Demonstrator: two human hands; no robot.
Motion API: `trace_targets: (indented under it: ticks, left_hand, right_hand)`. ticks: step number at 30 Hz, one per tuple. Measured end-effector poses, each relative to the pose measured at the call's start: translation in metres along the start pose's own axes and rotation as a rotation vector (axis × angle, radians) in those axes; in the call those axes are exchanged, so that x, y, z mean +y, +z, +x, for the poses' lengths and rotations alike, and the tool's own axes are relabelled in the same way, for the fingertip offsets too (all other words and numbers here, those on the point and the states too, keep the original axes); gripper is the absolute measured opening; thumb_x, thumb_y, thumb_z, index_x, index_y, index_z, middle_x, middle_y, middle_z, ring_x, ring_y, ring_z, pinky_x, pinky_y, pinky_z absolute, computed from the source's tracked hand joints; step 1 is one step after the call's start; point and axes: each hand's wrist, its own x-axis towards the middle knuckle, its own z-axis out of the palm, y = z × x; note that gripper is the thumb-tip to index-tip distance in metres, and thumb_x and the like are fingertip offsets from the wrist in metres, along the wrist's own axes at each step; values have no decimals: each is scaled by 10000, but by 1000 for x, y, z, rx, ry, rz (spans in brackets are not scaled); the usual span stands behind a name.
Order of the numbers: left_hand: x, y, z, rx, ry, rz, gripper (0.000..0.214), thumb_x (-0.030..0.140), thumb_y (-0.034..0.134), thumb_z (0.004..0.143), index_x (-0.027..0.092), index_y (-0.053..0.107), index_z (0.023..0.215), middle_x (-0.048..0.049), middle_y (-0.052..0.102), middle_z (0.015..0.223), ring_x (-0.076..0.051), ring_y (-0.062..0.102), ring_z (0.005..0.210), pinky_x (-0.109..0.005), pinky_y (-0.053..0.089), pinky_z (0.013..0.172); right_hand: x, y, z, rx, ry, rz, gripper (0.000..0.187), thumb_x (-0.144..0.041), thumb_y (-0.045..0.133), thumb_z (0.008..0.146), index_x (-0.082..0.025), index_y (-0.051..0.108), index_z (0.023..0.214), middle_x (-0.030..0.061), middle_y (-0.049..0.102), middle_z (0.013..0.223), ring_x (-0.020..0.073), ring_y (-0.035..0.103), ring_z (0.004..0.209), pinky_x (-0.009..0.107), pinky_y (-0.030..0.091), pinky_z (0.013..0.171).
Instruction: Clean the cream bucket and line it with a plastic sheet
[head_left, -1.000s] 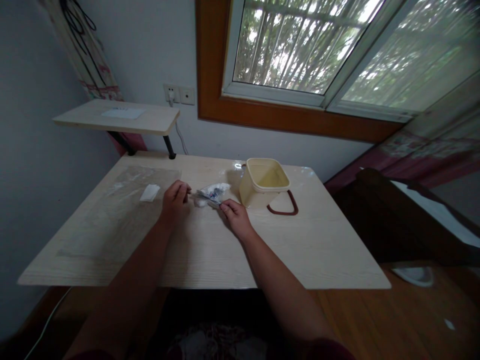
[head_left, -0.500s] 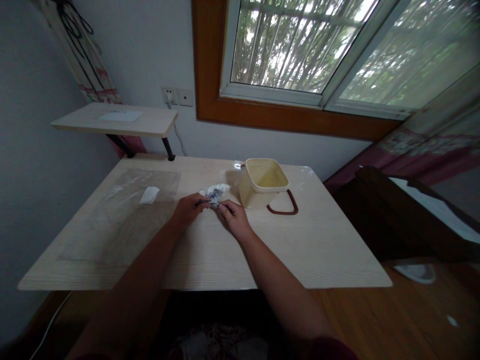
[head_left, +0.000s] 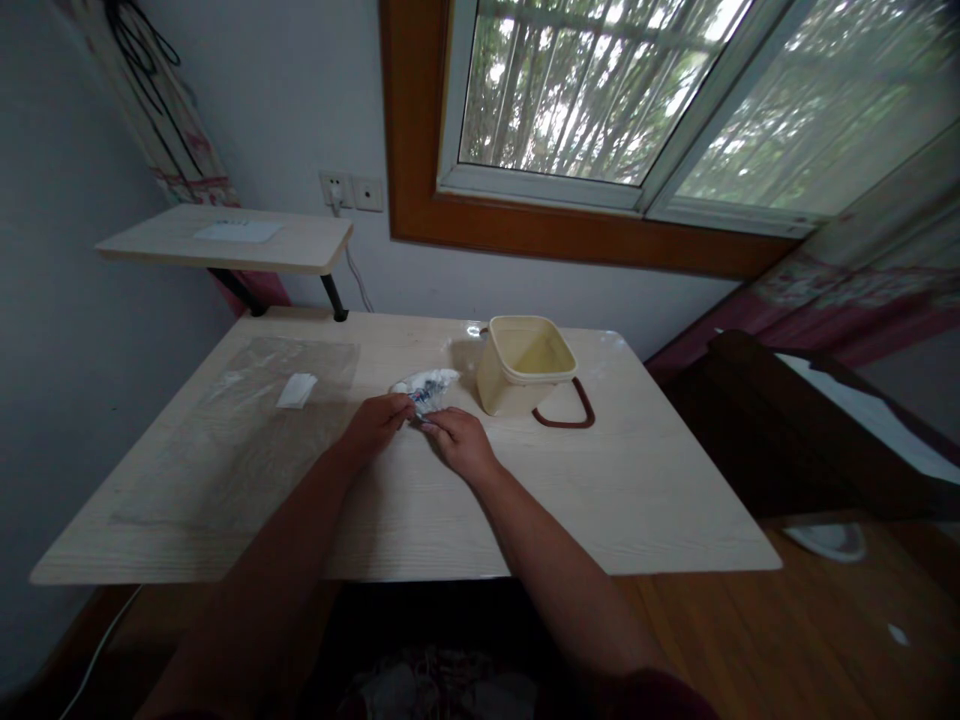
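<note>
Fingertips together, the left hand (head_left: 379, 422) pinches the crinkled packet (head_left: 431, 386) at its near edge, left of the tub (head_left: 517, 388); the right hand (head_left: 461, 440) curls close, its hold unclear. Two-handed packet handling, apparently; next calls for steady fingers.

A window (head_left: 660, 110) in a brown wooden frame (head_left: 562, 235) fills the upper right, with daylight and greenery (head_left: 570, 100) beyond. Pale walls (head_left: 277, 110) take up the upper left, where a curtain (head_left: 169, 150) hangs. A light wood-grain counter (head_left: 615, 490) spans the centre; brown wooden floor (head_left: 712, 640) shows at lower right.
</note>
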Motion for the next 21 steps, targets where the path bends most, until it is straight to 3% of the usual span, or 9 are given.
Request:
trace_targets:
  ticks: [10, 16, 21]
  left_hand:
    - [-1, -4, 0, 97, 64, -21, 321, 343, 467, 951, 178, 592, 706, -2, 562, 647, -147, 525, 643, -273, 379, 645]
    - [5, -2, -3, 238, -96, -215, 358, 422, 494, 969, 178, 608, 734, 16, 542, 601, -126, 482, 569, -259, 364, 578]
    - [-4, -2, -4, 401, -208, -474, 384, 526, 531, 944, 191, 610, 773, 22, 492, 573, -114, 415, 512, -248, 314, 495]
  right_hand:
    - [-2, -3, -3, 35, -86, -52, 275, -358, 509, 1026, -243, 757, 997, 42, 762, 870, 192, 642, 791, 316, 473, 794]
    - [-8, -11, -3, 115, -73, -113, 262, -412, 553, 1011, -229, 739, 991, 51, 740, 837, 202, 617, 794, 323, 463, 781]
    - [-11, -14, -4, 199, -66, -137, 231, -419, 590, 979, -232, 727, 976, 68, 722, 853, 225, 603, 826, 360, 462, 788]
